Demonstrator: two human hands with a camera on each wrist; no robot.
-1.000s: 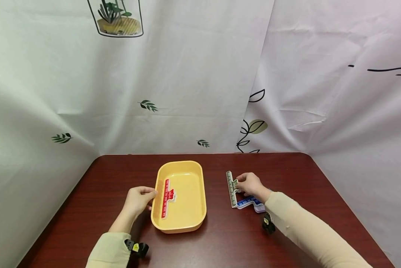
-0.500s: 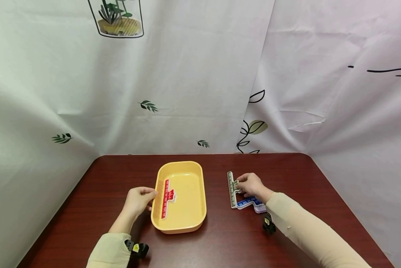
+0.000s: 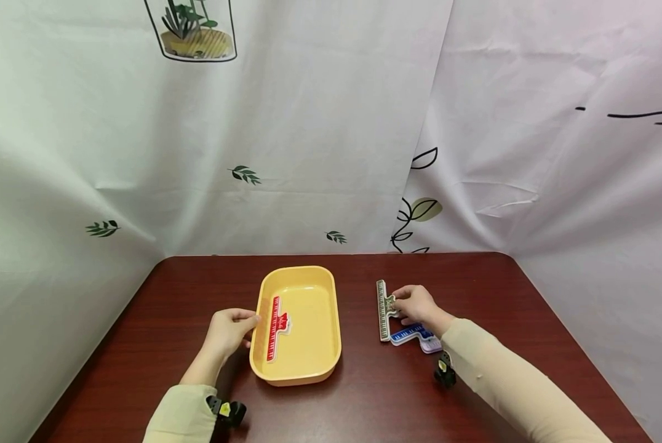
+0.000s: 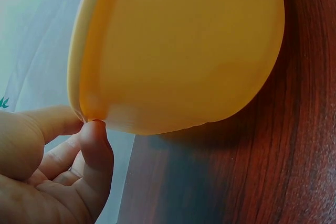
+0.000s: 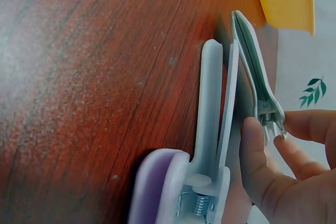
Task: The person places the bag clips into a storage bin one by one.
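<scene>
My left hand (image 3: 226, 332) pinches the left rim of a yellow plastic tray (image 3: 314, 363), thumb and finger on its edge in the left wrist view. Inside the tray, along its left side, lies a red clip (image 3: 274, 329) with a piano-key pattern. To the right, my right hand (image 3: 416, 304) pinches the handle of a green piano-key clip (image 3: 383, 314) between thumb and fingers. Close beside it lies a blue piano-key clip (image 3: 411, 334), partly under the wrist, with a lilac piece (image 5: 160, 182) by it. A metal spring (image 5: 200, 204) shows in the right wrist view.
Everything stands on a dark red-brown wooden table (image 3: 358, 394). A pale printed cloth (image 3: 309, 123) hangs behind and at both sides of the table. Black wrist cameras (image 3: 228, 411) are strapped to both arms.
The green clip has shifted slightly right and away from me, held in my right hand. My left hand and the tray have stayed put.
</scene>
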